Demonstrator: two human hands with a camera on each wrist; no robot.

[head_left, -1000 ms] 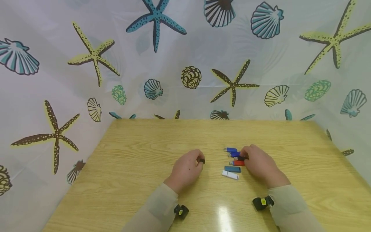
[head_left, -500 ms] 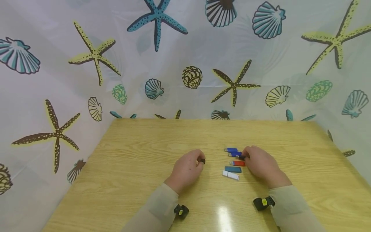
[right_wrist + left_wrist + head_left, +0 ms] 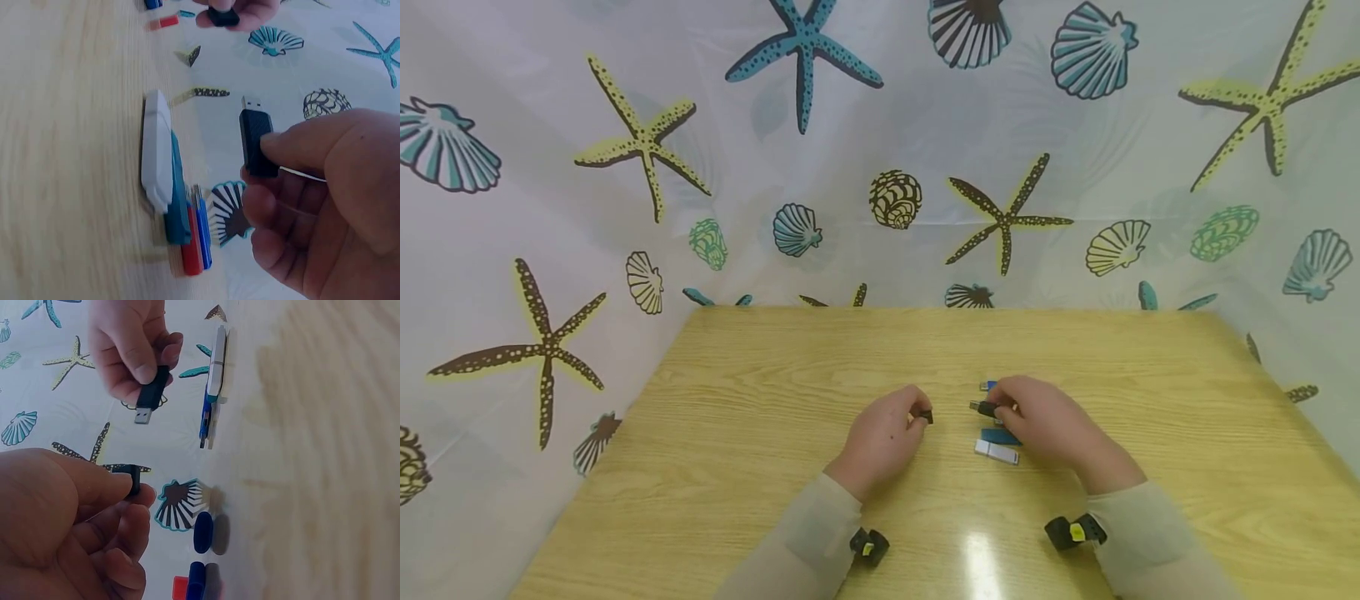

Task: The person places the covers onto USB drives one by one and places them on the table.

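My right hand (image 3: pixel 1052 421) pinches a black USB stick (image 3: pixel 257 145) between thumb and fingers, its bare metal plug pointing left toward the other hand. My left hand (image 3: pixel 883 433) pinches a small black USB cap (image 3: pixel 129 479) at thumb and fingertips. A short gap separates plug and cap. Under and beside the right hand lie a white USB stick (image 3: pixel 997 452), a teal one (image 3: pixel 1000 436), a red one (image 3: pixel 191 245) and blue ones (image 3: pixel 204 232). From the head view, the right hand hides the red stick and most of the blue ones.
Loose blue caps (image 3: pixel 202 532) and a red cap (image 3: pixel 179 587) lie on the wooden table (image 3: pixel 737 500) near the left hand, hidden behind it in the head view. A white cloth (image 3: pixel 850 250) printed with starfish and shells hangs behind and beside the table.
My right hand has lifted the black USB stick from the row and moved it left, nearer the cap. The left hand has stayed in place.
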